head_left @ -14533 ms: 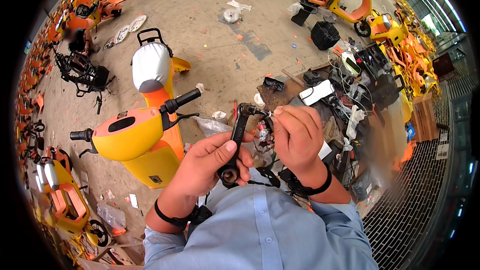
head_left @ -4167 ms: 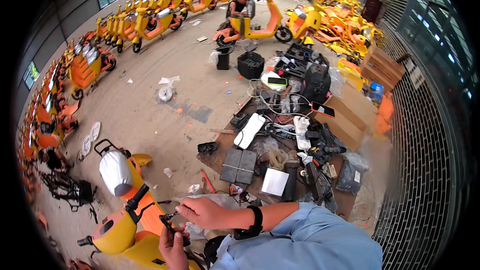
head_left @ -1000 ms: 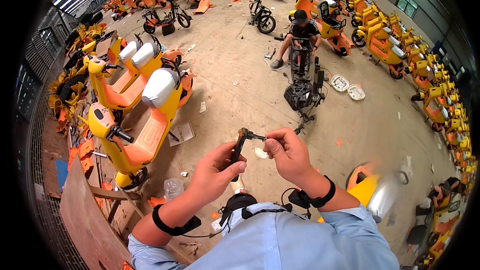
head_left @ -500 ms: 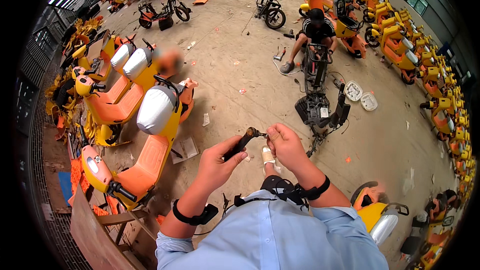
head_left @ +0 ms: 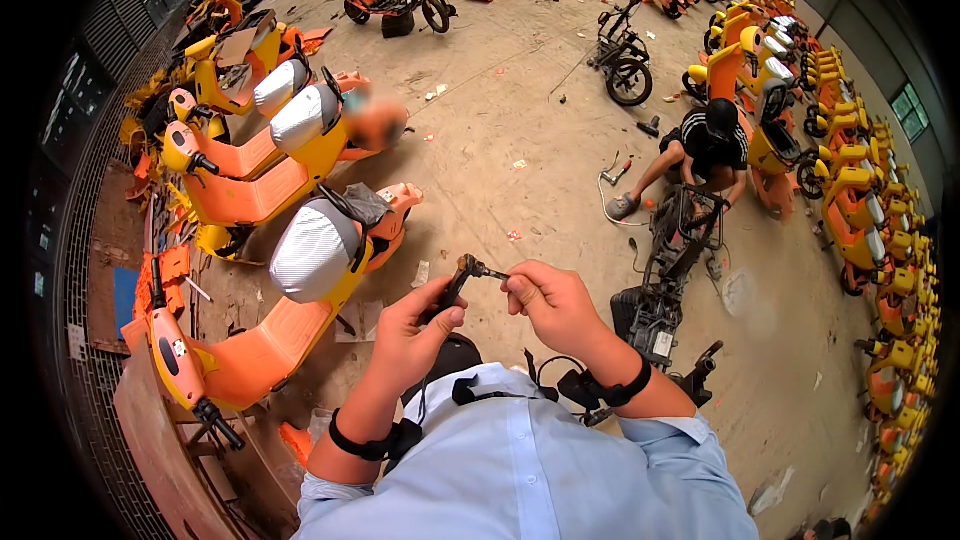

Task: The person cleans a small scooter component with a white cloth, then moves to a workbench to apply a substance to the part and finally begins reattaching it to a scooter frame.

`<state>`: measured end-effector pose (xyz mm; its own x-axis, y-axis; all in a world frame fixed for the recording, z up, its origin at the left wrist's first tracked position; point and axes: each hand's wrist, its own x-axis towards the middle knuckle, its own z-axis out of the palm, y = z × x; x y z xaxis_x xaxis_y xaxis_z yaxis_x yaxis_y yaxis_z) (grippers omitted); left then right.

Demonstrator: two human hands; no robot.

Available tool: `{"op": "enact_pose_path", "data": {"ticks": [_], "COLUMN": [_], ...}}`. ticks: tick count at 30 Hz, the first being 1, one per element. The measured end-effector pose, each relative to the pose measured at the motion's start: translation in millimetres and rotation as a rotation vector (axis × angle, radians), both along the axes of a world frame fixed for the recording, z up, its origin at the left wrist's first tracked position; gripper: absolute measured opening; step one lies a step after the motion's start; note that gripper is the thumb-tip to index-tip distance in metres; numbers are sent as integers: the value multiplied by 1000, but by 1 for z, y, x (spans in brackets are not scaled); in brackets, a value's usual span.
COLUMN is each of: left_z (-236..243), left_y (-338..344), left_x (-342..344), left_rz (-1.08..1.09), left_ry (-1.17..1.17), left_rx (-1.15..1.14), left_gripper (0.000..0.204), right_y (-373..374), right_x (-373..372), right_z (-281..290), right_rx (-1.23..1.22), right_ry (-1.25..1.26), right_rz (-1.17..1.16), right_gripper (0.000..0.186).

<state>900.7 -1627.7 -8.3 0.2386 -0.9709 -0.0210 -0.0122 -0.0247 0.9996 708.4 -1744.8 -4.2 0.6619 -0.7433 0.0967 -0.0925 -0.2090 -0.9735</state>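
In front of my chest, my left hand (head_left: 408, 335) is closed round the dark handle of a ratchet-like tool (head_left: 462, 275) with a brownish rounded head. A short metal rod (head_left: 492, 273) sticks out sideways from that head, toward the right. My right hand (head_left: 552, 308) pinches the rod's far end between thumb and fingers. Part of the handle is hidden in my left palm.
Yellow-orange scooters (head_left: 285, 315) stand close on my left; more line the right side (head_left: 850, 205). Ahead to the right, a person (head_left: 712, 145) crouches by a stripped black scooter frame (head_left: 682, 240). Bare frames (head_left: 625, 65) stand farther off; scraps litter the concrete floor (head_left: 500, 180).
The view has turned, so the surroundings sit farther right and lower. Both hands still hold the tool, now farther left in the picture. More of the rod shows between head and right fingers.
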Motion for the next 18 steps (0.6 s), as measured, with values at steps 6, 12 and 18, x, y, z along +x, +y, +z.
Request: {"op": "enact_pose_path", "data": {"ticks": [6, 12, 18], "left_z": [-16, -31, -21], "left_y": [-130, -281, -422], "left_x": [62, 164, 258], "left_rz": [-6, -93, -194], "left_ry": [243, 331, 279], "left_rx": [40, 12, 46], "left_gripper": [43, 46, 45], "right_y": [-127, -259, -393], "right_x": [78, 176, 260], "right_z": [-20, -13, 6], "right_rx": [-723, -649, -504], "right_ry": [19, -39, 151], "right_rz": [-269, -377, -308], "right_gripper": [12, 13, 16]}}
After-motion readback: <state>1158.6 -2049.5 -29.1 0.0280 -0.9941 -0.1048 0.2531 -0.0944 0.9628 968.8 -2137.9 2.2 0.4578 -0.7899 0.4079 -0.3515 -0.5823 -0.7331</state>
